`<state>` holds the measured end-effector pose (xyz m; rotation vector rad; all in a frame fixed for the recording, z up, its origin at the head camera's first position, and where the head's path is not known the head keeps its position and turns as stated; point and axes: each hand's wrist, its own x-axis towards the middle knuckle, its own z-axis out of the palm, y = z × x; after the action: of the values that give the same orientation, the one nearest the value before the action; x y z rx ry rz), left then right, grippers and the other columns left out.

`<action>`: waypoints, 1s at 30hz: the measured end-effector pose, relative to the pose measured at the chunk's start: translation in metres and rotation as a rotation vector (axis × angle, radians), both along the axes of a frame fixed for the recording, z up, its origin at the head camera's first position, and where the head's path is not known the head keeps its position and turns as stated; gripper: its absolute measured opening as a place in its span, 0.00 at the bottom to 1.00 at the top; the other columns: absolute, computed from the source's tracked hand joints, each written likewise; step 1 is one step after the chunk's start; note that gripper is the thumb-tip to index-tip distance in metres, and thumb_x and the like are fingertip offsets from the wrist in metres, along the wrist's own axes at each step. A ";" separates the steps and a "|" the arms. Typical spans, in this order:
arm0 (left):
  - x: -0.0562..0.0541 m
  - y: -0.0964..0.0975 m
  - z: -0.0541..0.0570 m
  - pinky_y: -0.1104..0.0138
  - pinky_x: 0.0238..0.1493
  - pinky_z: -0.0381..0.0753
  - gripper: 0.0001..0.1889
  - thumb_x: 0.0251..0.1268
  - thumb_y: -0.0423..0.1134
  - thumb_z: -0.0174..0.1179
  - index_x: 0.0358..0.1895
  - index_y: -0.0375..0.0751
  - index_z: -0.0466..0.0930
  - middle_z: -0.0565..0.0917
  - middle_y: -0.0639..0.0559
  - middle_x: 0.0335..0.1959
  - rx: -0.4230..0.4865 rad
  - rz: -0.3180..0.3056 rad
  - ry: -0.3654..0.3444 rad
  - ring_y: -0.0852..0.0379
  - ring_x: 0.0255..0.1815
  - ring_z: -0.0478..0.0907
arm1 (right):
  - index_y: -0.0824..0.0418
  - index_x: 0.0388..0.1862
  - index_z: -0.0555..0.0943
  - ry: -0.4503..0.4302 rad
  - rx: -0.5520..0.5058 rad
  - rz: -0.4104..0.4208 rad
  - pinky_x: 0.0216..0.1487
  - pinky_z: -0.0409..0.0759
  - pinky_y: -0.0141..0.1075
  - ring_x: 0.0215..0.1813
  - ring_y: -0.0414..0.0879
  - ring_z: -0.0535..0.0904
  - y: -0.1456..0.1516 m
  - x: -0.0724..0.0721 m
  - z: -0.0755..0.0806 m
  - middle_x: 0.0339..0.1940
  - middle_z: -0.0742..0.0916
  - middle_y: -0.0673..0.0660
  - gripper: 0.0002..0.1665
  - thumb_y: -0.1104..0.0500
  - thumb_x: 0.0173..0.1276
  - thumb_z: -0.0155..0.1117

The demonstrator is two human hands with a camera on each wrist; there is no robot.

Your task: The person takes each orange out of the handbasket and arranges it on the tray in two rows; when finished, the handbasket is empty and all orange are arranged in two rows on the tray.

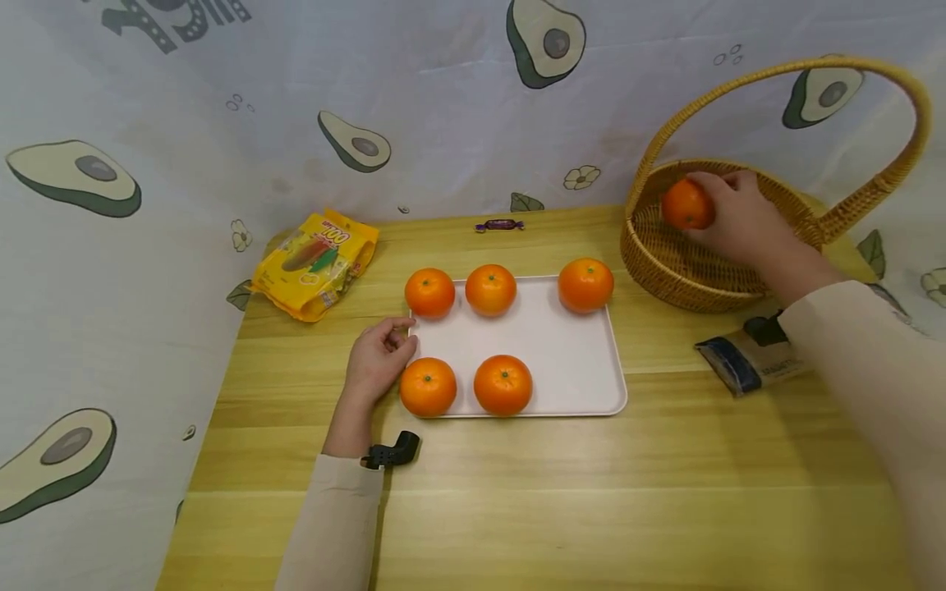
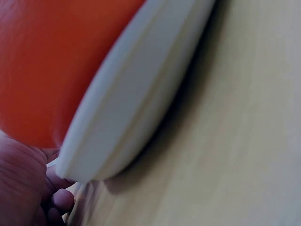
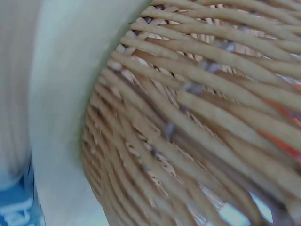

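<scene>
In the head view my right hand [image 1: 746, 217] holds an orange [image 1: 686, 204] inside the rim of a wicker basket [image 1: 665, 275]. The basket's woven wall [image 3: 188, 103] fills much of the right wrist view, with orange-red showing through gaps at the right. My left hand [image 1: 377, 359] rests by the left edge of a white tray [image 1: 562, 353], fingers loosely bent and fingertips at the rim. Several oranges are on the tray, among them one orange [image 1: 429, 387] nearest this hand. A blurred orange [image 2: 56, 66] sits against the tray side [image 2: 127, 94] in the left wrist view.
A tall handle [image 1: 783, 70] arches over the basket. Below the right forearm lies a brown and dark blue packet [image 1: 746, 359]. A yellow snack bag [image 1: 318, 263] is at the back left, and a purple-wrapped candy [image 1: 499, 225] lies behind the tray. Patterned cloth [image 1: 443, 107] borders the table.
</scene>
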<state>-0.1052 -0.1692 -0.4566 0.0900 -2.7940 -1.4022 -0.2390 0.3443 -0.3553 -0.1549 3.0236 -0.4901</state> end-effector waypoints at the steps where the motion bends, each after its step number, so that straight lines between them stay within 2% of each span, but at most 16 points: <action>1: 0.000 -0.001 -0.001 0.63 0.40 0.70 0.16 0.65 0.41 0.65 0.55 0.46 0.86 0.80 0.47 0.32 -0.002 -0.001 0.001 0.51 0.35 0.72 | 0.55 0.85 0.47 0.002 0.010 0.006 0.55 0.66 0.78 0.56 0.87 0.66 -0.001 0.003 0.002 0.75 0.53 0.84 0.54 0.57 0.69 0.67; 6: 0.000 -0.003 -0.004 0.64 0.40 0.70 0.16 0.66 0.41 0.65 0.55 0.46 0.86 0.81 0.47 0.32 -0.012 -0.009 0.007 0.51 0.34 0.73 | 0.57 0.84 0.51 0.048 0.062 0.048 0.54 0.68 0.77 0.56 0.85 0.67 -0.008 0.021 0.014 0.73 0.55 0.84 0.54 0.60 0.65 0.70; 14: -0.001 -0.006 -0.008 0.64 0.37 0.71 0.16 0.66 0.42 0.64 0.56 0.46 0.85 0.81 0.47 0.32 -0.003 -0.017 0.011 0.51 0.32 0.73 | 0.61 0.81 0.57 0.114 0.094 0.099 0.53 0.69 0.76 0.58 0.82 0.67 -0.020 0.061 0.030 0.70 0.61 0.84 0.55 0.59 0.59 0.74; 22: -0.001 -0.007 -0.011 0.64 0.38 0.71 0.16 0.66 0.41 0.65 0.55 0.45 0.85 0.81 0.47 0.32 -0.011 -0.030 0.026 0.51 0.33 0.73 | 0.59 0.79 0.61 0.149 0.060 0.070 0.43 0.76 0.71 0.48 0.78 0.74 -0.034 0.106 0.018 0.65 0.64 0.81 0.53 0.52 0.60 0.76; 30: -0.001 -0.006 -0.013 0.64 0.38 0.71 0.16 0.66 0.41 0.65 0.55 0.45 0.85 0.81 0.46 0.32 0.003 -0.037 0.049 0.50 0.32 0.73 | 0.63 0.77 0.64 0.077 -0.061 0.115 0.50 0.75 0.68 0.58 0.69 0.70 -0.058 0.144 0.003 0.64 0.70 0.74 0.53 0.45 0.60 0.77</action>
<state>-0.1063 -0.1756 -0.4695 0.0038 -2.7679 -1.3968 -0.0948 0.2867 -0.3524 -0.3569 3.0532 -0.5785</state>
